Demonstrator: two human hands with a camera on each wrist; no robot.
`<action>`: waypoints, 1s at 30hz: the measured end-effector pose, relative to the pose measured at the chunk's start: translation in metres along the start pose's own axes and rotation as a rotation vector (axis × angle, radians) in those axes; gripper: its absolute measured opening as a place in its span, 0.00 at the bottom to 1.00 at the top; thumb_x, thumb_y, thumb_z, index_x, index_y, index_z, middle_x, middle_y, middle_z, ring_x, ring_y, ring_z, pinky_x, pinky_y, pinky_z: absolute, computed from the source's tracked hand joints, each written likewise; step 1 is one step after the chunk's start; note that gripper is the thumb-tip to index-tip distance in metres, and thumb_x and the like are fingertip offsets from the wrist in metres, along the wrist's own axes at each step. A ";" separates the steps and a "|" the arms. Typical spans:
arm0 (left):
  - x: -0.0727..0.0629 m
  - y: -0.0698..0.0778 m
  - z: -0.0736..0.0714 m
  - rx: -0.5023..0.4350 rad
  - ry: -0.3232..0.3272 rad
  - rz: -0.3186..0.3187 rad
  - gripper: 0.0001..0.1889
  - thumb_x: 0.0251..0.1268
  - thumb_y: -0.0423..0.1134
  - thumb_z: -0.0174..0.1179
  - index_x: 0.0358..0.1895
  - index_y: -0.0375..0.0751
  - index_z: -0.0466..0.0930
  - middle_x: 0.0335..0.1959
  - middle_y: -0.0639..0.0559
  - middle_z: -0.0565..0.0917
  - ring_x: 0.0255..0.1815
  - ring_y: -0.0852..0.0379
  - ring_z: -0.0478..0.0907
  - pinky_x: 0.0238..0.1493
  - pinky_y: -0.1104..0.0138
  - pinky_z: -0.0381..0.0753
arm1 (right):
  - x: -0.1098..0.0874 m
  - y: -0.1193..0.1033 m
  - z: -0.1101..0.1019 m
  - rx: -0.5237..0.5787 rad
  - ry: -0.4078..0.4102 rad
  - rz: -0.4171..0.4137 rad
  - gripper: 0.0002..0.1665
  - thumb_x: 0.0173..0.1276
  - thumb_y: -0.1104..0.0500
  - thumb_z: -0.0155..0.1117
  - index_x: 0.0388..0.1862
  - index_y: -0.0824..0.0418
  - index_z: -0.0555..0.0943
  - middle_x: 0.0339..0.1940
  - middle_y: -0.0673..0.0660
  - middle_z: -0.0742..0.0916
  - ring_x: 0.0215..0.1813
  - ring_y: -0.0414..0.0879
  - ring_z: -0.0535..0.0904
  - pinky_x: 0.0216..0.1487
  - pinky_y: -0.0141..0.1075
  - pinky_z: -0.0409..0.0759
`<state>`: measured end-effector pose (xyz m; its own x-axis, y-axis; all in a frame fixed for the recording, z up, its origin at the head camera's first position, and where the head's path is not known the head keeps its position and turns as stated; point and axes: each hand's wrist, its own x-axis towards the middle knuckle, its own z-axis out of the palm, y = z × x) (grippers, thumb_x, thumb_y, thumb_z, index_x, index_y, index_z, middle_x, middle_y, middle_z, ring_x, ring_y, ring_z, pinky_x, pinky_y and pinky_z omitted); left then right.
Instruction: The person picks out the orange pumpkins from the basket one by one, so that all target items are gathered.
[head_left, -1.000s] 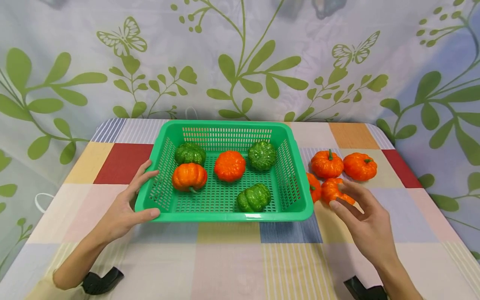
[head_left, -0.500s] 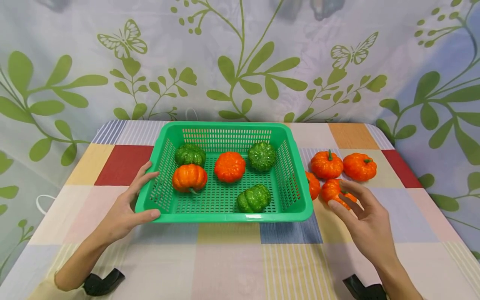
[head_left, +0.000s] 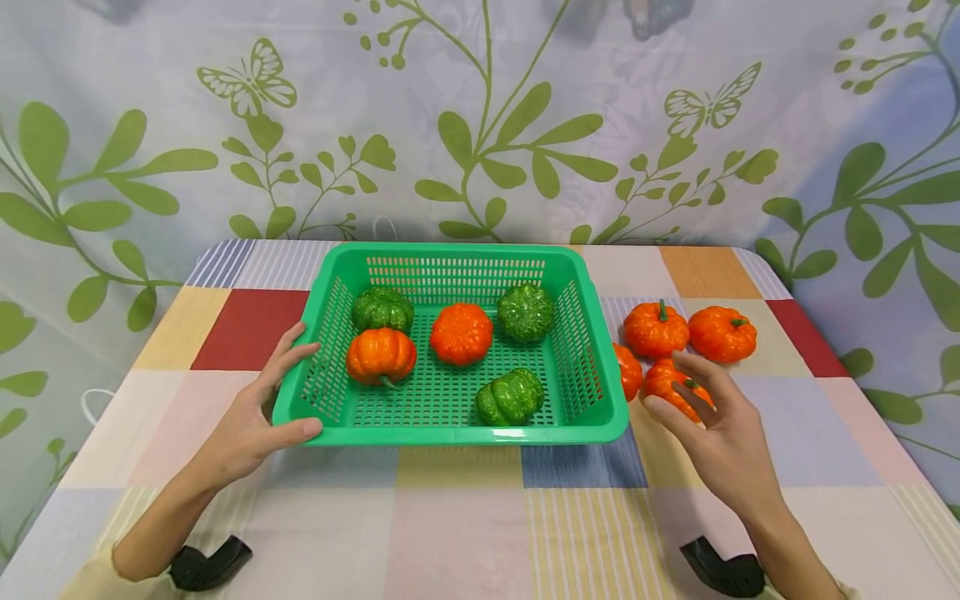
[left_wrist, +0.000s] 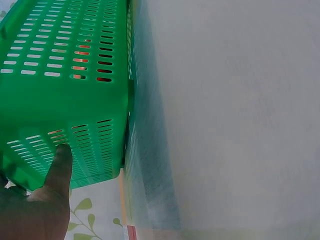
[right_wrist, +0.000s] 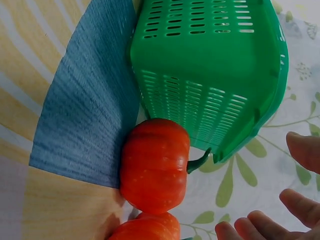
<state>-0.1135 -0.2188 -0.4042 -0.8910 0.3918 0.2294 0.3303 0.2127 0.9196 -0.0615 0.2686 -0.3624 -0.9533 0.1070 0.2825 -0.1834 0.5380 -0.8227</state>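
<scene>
A green plastic basket (head_left: 450,435) holds several small pumpkins, among them an orange one (head_left: 381,356) and a ribbed green one (head_left: 510,397). My left hand (head_left: 251,417) is at the basket's left end, its fingers and thumb extended over the rim; in the left wrist view a digit (left_wrist: 61,162) lies across the end wall. My right hand (head_left: 720,433) is above an orange pumpkin (head_left: 670,385), partly covering it from view, fingers spread and holding nothing. In the right wrist view, its fingertips (right_wrist: 292,202) are apart from the orange pumpkin (right_wrist: 155,167) beside the basket.
Two more orange pumpkins, one (head_left: 656,330) beside the other (head_left: 722,334), lie behind my right hand. Another (head_left: 627,372) is partly hidden by the basket's right side. A patchwork cloth (head_left: 465,533) covers the table, and a leaf-patterned curtain (head_left: 420,108) hangs behind.
My right hand has shifted slightly left and closer to the near orange pumpkin. My left hand, the basket and the pumpkins have kept their places.
</scene>
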 end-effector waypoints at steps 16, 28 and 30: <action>0.000 0.000 0.000 -0.014 -0.009 -0.001 0.42 0.55 0.21 0.61 0.76 0.38 0.57 0.81 0.54 0.41 0.76 0.54 0.46 0.61 0.78 0.63 | 0.015 0.011 0.009 0.025 -0.110 -0.018 0.37 0.61 0.69 0.71 0.69 0.69 0.69 0.64 0.63 0.74 0.63 0.42 0.70 0.57 0.24 0.71; 0.001 -0.001 0.000 -0.018 -0.007 -0.012 0.42 0.55 0.22 0.61 0.76 0.37 0.56 0.81 0.54 0.40 0.75 0.54 0.47 0.60 0.78 0.65 | 0.030 0.021 0.024 -0.019 -0.156 -0.066 0.33 0.60 0.73 0.69 0.64 0.75 0.70 0.62 0.70 0.76 0.63 0.62 0.68 0.65 0.55 0.68; 0.001 -0.001 0.000 -0.015 -0.005 -0.016 0.42 0.55 0.22 0.61 0.76 0.38 0.56 0.81 0.55 0.40 0.75 0.54 0.47 0.60 0.78 0.66 | 0.032 0.023 0.026 -0.037 -0.165 -0.071 0.32 0.60 0.73 0.69 0.63 0.76 0.70 0.61 0.71 0.76 0.63 0.64 0.68 0.63 0.66 0.63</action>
<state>-0.1141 -0.2185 -0.4047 -0.8945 0.3930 0.2132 0.3115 0.2056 0.9277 -0.1028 0.2624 -0.3854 -0.9653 -0.0695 0.2517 -0.2455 0.5701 -0.7841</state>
